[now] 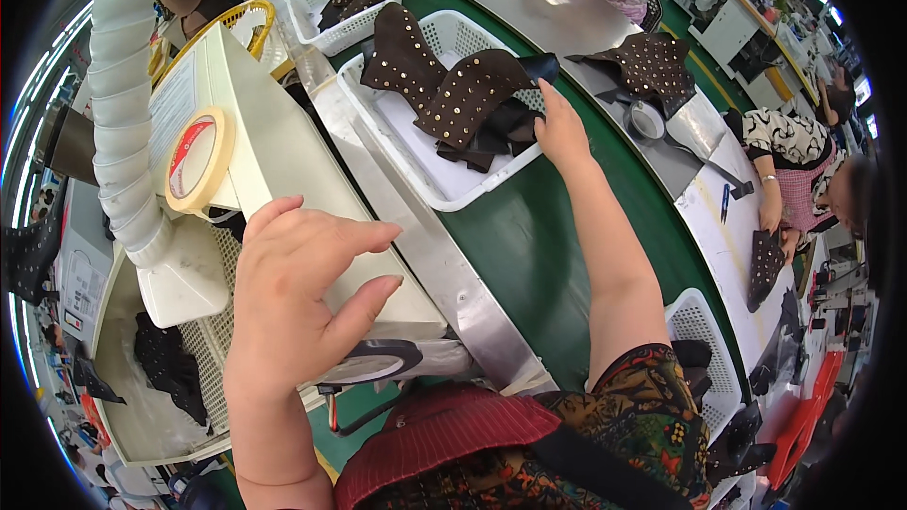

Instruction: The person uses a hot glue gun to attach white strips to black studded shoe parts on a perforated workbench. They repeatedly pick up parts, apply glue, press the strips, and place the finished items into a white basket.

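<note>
My left hand [307, 279] is raised in front of the cream machine, thumb and forefinger apart, holding nothing. My right hand [564, 129] reaches over the right rim of a white plastic basket [444, 194]. Its fingers are stretched out and the thumb is apart from them. The fingertips are beside the dark shiny end [539, 66] of a brown leather piece with metal studs [472, 94]. A second studded brown piece [403, 55] lies to its left, and black pieces [496, 135] are under them. The basket rests on a green conveyor belt [529, 246].
The cream machine [293, 156] carries a roll of masking tape [200, 161] and a white corrugated hose [123, 104]. A dark studded piece [170, 364] lies in its mesh tray. Another basket [704, 340] is at lower right. Across the belt, a co-worker [794, 170] handles a studded piece.
</note>
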`<state>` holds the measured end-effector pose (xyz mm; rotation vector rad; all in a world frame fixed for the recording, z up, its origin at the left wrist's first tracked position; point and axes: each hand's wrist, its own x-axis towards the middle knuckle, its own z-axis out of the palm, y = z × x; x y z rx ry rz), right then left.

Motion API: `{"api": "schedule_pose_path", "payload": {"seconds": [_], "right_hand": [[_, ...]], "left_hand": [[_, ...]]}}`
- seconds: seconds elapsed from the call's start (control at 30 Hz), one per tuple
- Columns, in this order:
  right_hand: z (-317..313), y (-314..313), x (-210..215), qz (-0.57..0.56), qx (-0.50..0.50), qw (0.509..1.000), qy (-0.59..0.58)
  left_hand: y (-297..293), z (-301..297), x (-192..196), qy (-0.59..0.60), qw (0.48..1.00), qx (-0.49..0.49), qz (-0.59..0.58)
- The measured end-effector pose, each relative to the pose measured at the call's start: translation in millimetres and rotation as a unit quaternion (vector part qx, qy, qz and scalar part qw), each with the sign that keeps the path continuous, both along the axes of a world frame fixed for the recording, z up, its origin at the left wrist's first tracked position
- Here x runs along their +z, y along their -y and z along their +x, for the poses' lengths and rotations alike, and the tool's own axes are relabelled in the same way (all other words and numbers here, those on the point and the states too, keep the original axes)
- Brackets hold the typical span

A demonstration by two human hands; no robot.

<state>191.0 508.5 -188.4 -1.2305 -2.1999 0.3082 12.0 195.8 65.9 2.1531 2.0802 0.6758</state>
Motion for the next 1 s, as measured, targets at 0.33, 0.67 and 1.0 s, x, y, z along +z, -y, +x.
{"api": "schedule_pose_path", "payload": {"seconds": [0.33,0.67,1.0], "right_hand": [[72.3,89.7,63.8,-0.072,0.008,0.996,-0.058],[227.8,284.8,76.9,-0.189,-0.222,0.954,-0.063],[374.1,363.9,0.0,-0.253,-0.573,0.779,-0.026]], "left_hand": [[-2.5,-2.2,-11.2,-0.005,0.998,-0.034,0.047],[1.4,-11.3,-18.8,0.129,0.991,-0.041,-0.018],[-4.6,-21.6,-24.1,0.127,0.990,-0.046,-0.029]]}}
